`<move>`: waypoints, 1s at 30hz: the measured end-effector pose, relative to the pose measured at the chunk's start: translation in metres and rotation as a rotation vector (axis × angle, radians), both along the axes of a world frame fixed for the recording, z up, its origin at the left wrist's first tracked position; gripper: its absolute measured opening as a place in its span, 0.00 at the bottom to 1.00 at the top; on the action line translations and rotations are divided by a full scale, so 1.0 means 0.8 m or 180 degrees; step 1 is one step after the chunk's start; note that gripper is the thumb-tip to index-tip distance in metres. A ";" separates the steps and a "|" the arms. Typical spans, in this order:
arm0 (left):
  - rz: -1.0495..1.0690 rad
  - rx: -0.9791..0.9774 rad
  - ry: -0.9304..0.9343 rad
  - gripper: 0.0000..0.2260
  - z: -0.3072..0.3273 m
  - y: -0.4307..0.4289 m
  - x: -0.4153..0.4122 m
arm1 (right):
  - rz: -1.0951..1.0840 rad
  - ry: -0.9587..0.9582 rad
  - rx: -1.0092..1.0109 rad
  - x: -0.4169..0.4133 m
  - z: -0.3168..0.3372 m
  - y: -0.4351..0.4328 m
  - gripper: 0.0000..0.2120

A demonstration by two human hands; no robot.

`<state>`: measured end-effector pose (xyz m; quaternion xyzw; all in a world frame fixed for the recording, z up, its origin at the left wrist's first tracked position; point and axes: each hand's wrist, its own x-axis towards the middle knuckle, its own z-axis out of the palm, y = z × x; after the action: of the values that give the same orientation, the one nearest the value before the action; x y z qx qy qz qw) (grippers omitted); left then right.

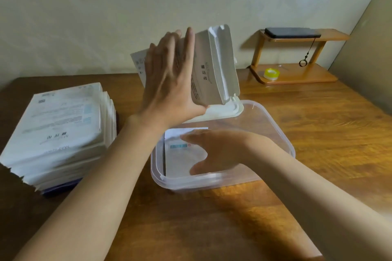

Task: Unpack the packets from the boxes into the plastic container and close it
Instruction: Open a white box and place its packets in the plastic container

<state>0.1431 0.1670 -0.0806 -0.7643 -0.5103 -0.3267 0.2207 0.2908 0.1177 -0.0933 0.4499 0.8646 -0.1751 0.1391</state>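
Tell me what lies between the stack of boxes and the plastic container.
In the head view, the left forearm crosses the gap from stack of boxes to plastic container; below it, bare table.

The left hand [169, 82] hides part of the box [214, 70]. The words on the packet [180, 160] are too blurry to read.

view: head, single | mount: on the person's head, above and behind left grip [169, 82] and right grip [214, 150] | facing: forward and down, past the grips over the bench [307, 137] to the wall [106, 17] | range: near, grips mid-frame
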 end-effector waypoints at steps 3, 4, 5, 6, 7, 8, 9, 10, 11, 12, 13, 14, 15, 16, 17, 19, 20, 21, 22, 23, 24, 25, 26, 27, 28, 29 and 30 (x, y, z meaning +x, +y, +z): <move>0.0069 -0.0043 0.0015 0.59 -0.003 0.004 -0.002 | -0.0212 -0.0175 0.0021 0.015 0.041 -0.019 0.32; 0.0082 -0.0034 0.0001 0.58 -0.003 0.005 -0.002 | -0.0253 -0.0184 0.0058 0.023 0.058 -0.027 0.28; 0.0082 -0.0019 -0.0031 0.57 -0.004 0.006 -0.002 | -0.0318 0.0034 0.0005 0.029 0.078 -0.034 0.22; 0.0071 0.0010 -0.0078 0.54 -0.004 0.006 -0.001 | -0.0450 0.0570 -0.0101 0.033 0.099 -0.039 0.14; 0.0059 0.0065 -0.0124 0.51 -0.005 0.008 0.000 | -0.0666 0.1323 -0.0136 0.038 0.114 -0.038 0.08; 0.0055 0.0131 -0.0157 0.50 -0.007 0.010 0.000 | -0.0965 0.2077 -0.0009 0.044 0.125 -0.033 0.05; 0.0053 0.0186 -0.0169 0.50 -0.008 0.012 -0.001 | -0.1242 0.2715 0.0266 0.050 0.132 -0.024 0.06; 0.0044 0.0227 -0.0171 0.50 -0.008 0.014 -0.003 | -0.1416 0.3091 0.0644 0.053 0.136 -0.014 0.06; 0.0034 0.0275 -0.0185 0.50 -0.009 0.015 -0.005 | -0.1497 0.3261 0.0979 0.053 0.136 -0.003 0.07; 0.0032 0.0330 -0.0219 0.48 -0.008 0.016 -0.008 | -0.1523 0.3321 0.1187 0.049 0.133 0.006 0.07; 0.0042 0.0374 -0.0263 0.47 -0.008 0.016 -0.009 | -0.1535 0.3331 0.1273 0.044 0.128 0.015 0.07; 0.0047 0.0406 -0.0306 0.47 -0.006 0.016 -0.010 | -0.1532 0.3320 0.1281 0.039 0.123 0.022 0.07; 0.0050 0.0428 -0.0345 0.47 -0.005 0.016 -0.011 | -0.1517 0.3277 0.1263 0.033 0.118 0.028 0.07; 0.0069 0.0444 -0.0368 0.48 -0.003 0.016 -0.011 | -0.1486 0.3222 0.1217 0.028 0.113 0.033 0.07; 0.0107 0.0458 -0.0370 0.49 -0.002 0.016 -0.011 | -0.1439 0.3181 0.1159 0.024 0.108 0.038 0.08; 0.0181 0.0498 -0.0325 0.49 -0.001 0.015 -0.013 | -0.1386 0.3180 0.1073 0.015 0.105 0.046 0.10; 0.0201 0.0512 -0.0306 0.49 -0.002 0.016 -0.014 | -0.1381 0.3188 0.1051 0.012 0.105 0.050 0.11; 0.0214 0.0509 -0.0291 0.50 -0.003 0.016 -0.014 | -0.1375 0.3187 0.1031 0.011 0.104 0.054 0.10; 0.0218 0.0491 -0.0278 0.50 -0.005 0.016 -0.015 | -0.1361 0.3176 0.0997 0.009 0.102 0.058 0.10; 0.0214 0.0462 -0.0266 0.50 -0.006 0.017 -0.015 | -0.1349 0.3159 0.0937 0.009 0.100 0.062 0.10; 0.0203 0.0423 -0.0252 0.50 -0.007 0.017 -0.016 | -0.1351 0.3136 0.0848 0.008 0.099 0.064 0.11; 0.0186 0.0381 -0.0220 0.50 -0.008 0.018 -0.016 | -0.1360 0.3098 0.0754 0.007 0.096 0.066 0.12; 0.0166 0.0350 -0.0167 0.50 -0.010 0.018 -0.016 | -0.1384 0.3045 0.0673 0.007 0.094 0.068 0.13; 0.0154 0.0332 -0.0111 0.49 -0.011 0.019 -0.016 | -0.1414 0.2980 0.0622 0.007 0.092 0.070 0.13; 0.0150 0.0319 -0.0067 0.49 -0.012 0.020 -0.016 | -0.1440 0.2926 0.0595 0.008 0.090 0.072 0.12; 0.0147 0.0304 -0.0045 0.49 -0.013 0.021 -0.016 | -0.1459 0.2899 0.0598 0.008 0.089 0.074 0.12; 0.0139 0.0291 -0.0048 0.50 -0.013 0.021 -0.016 | -0.1463 0.2909 0.0627 0.008 0.088 0.076 0.12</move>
<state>0.1303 0.1837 -0.0910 -0.7396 -0.5130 -0.3505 0.2586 0.2976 0.1782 -0.0226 0.5167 0.7284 -0.2975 -0.3376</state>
